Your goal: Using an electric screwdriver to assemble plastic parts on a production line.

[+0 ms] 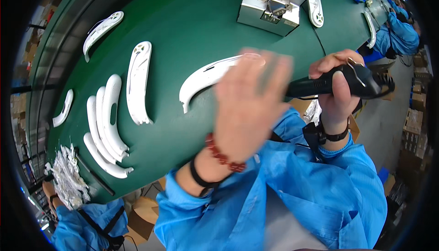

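Note:
My right hand (339, 91) is wrapped round a black electric screwdriver (320, 84), whose slim end points left; a metal hanging loop shows at its thicker end. Fingers stretched and somewhat blurred, my left hand (247, 105) passes over a curved white plastic shell (203, 76) on the green table. The hand covers part of that shell, and whether it touches it I cannot tell. Left of it lies another white shell (138, 79) with its inner side up.
Several white shells (112, 105) lie nested at the left on the green table (169, 31). A metal box-shaped fixture (270, 6) stands at the back. Wires or small parts in a white heap (68, 175) lie near a co-worker (91, 223); another person (395, 34) sits far right.

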The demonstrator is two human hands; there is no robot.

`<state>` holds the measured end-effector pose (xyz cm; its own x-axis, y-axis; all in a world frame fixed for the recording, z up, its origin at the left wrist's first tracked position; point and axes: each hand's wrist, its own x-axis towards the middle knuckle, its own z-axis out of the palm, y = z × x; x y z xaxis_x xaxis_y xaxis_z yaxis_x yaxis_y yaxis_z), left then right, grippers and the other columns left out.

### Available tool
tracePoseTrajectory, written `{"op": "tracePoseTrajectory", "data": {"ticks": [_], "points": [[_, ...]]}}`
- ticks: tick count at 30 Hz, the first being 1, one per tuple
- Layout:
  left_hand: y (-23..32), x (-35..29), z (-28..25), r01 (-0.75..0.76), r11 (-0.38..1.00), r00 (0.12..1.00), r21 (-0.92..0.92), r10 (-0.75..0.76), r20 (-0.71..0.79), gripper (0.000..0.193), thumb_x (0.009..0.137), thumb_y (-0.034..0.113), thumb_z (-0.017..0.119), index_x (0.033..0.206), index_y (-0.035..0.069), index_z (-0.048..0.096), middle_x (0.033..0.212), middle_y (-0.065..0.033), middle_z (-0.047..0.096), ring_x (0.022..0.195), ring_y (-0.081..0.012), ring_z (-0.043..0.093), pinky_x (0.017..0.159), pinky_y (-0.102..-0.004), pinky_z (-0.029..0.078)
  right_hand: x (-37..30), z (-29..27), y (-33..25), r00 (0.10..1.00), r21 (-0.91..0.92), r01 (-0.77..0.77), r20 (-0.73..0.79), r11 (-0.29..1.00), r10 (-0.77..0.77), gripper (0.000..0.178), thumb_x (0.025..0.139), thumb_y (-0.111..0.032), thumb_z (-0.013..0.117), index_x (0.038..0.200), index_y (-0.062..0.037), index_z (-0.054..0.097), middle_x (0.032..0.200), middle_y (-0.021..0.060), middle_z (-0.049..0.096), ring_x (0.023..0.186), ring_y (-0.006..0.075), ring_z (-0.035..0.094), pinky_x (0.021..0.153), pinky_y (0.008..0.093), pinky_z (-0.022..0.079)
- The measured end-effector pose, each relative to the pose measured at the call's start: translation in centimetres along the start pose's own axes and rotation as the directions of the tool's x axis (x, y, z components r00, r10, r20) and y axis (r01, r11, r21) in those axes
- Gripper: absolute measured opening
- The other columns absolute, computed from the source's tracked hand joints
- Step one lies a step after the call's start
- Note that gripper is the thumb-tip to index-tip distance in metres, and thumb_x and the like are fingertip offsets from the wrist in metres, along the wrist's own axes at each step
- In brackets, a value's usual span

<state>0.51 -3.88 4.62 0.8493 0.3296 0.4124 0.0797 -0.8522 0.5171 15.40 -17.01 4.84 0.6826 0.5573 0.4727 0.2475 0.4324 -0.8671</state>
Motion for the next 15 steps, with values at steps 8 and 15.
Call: {"op": "tracePoseTrajectory", "data": {"ticks": [8,15], "points": [[-5.5,-0.8,-0.6,0.188,0.931,0.960,0.312,-0.241,0.142,0.048,0.078,0.023,0.074,0.119,0.004,0.059,0.117,-0.0110,0.059,0.102,-0.0275,0.055,0.085,-0.0390,0.042,2.7,1.4,2.2,0.971,0.310,-0.110,0.236,0.944,0.036,0.062,0.078,-0.020,0.077,0.125,0.0019,0.044,0.080,0.0142,0.061,0.075,0.0240,0.063,0.064,0.0351,0.052],[-4.7,-0.8,-0.5,0.101,0.936,0.984,0.337,-0.145,0.107,0.011,0.076,0.008,0.066,0.085,0.006,0.060,0.121,-0.0107,0.058,0.109,-0.0301,0.055,0.087,-0.0427,0.042,1.6,-1.5,4.0,0.883,0.381,-0.372,0.426,0.846,0.197,0.036,0.076,-0.013,0.076,0.099,-0.0048,0.048,0.077,0.0150,0.061,0.070,0.0232,0.061,0.064,0.0326,0.050]]}}
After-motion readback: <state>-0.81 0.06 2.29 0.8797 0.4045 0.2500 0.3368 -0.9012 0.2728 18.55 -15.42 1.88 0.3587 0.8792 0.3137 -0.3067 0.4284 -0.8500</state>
